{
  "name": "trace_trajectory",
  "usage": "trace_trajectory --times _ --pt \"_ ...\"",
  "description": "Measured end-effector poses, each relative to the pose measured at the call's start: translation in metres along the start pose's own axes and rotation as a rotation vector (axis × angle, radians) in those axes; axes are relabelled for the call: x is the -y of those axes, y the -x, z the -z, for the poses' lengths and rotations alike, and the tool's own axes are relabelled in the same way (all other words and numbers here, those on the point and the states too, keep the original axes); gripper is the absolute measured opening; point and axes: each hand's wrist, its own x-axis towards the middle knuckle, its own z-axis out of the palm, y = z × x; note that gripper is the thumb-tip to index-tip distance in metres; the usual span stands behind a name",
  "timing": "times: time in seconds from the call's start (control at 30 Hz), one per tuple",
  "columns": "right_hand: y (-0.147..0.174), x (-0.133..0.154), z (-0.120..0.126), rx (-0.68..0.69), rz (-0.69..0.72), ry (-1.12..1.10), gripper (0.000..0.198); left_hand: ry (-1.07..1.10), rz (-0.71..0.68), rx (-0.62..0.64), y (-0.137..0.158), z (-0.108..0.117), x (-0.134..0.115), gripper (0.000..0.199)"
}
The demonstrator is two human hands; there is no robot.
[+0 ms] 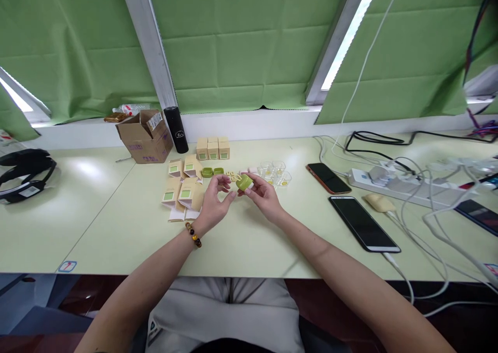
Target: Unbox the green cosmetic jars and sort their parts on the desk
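My right hand (267,200) pinches a small rounded green case (244,182) with a pale yellow loop on its upper left. My left hand (215,201) is just left of the case, its fingers loosely curled and thumb apart, holding nothing that I can see. Beyond the hands lie two green cases (213,172) and several small yellow ring-like pieces (231,174). Clear plastic pieces (277,169) with yellow marks sit behind my right hand. Left of my left hand are opened tan cartons (190,193) with green label panels.
Closed tan boxes (213,149) stand at the back, near a black bottle (176,130) and a cardboard box (146,137). Phones (364,223), a power strip (400,188) and tangled white cables occupy the right side. A black headset (27,174) rests at far left.
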Motion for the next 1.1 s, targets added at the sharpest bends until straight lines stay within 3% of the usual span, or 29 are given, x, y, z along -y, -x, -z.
trace_trajectory --times 0.13,0.27,0.43,0.6,0.8,1.1 --pt "-0.001 0.005 0.001 0.058 -0.115 -0.191 0.056 -0.083 -0.007 0.009 -0.001 0.001 0.004 0.041" --pt "0.001 0.008 -0.002 0.081 -0.114 -0.189 0.055 -0.133 -0.022 0.052 0.000 0.000 0.002 0.039" --pt "0.003 0.004 -0.003 0.018 0.046 0.152 0.054 -0.105 0.021 0.114 0.002 -0.003 0.000 0.029" --pt "0.007 0.006 -0.007 -0.007 0.238 0.482 0.038 -0.096 0.098 0.077 0.001 -0.005 0.002 0.025" --pt "0.009 0.008 -0.007 -0.009 0.332 0.604 0.035 -0.103 0.097 0.083 0.002 -0.006 0.001 0.035" --pt "0.009 0.008 -0.003 0.024 0.484 0.769 0.031 -0.087 0.134 0.091 0.000 -0.004 0.001 0.034"
